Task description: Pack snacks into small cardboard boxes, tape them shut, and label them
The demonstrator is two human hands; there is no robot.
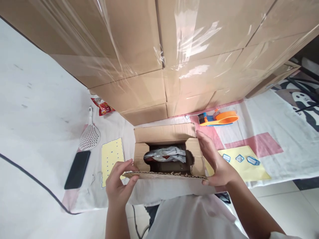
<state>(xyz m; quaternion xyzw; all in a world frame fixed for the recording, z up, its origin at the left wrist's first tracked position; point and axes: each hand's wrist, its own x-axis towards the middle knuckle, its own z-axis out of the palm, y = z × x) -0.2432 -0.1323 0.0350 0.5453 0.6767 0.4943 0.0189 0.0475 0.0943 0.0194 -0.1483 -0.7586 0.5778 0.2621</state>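
Flaps (163, 132) stand folded out around the mouth of a cardboard box (141, 156), which sits at the middle of a white-and-pink tablecloth (251, 121), directly in front of the person. The left hand (117, 182) is closed narrowly on the left end of the near flap, with the thumb on the outer face and the fingers curled over the inner side. The right hand (219, 167) is spread wide along the right end of the box, its thumb at the near corner and its fingers against the far corner, holding that end between them. Inside, on the dark bottom, lies crinkled silvery packaging (165, 154) with small print at its right end; whether it is one packet or two, I cannot tell. Just beyond the left hand lies a dotted yellow sheet (112, 156), and further left are a black phone (77, 170) and a white perforated ladle (90, 136). A red packet (104, 107) rests near the foot of tall stacked cartons (139, 53) wrapped in clear film, which rise behind the box. Right of the box, an orange-and-blue tape dispenser (221, 118) lies near the stack, and a second yellow sheet (251, 174), bearing three blue-edged stickers (239, 158), lies beside the right hand, partly hidden by it.
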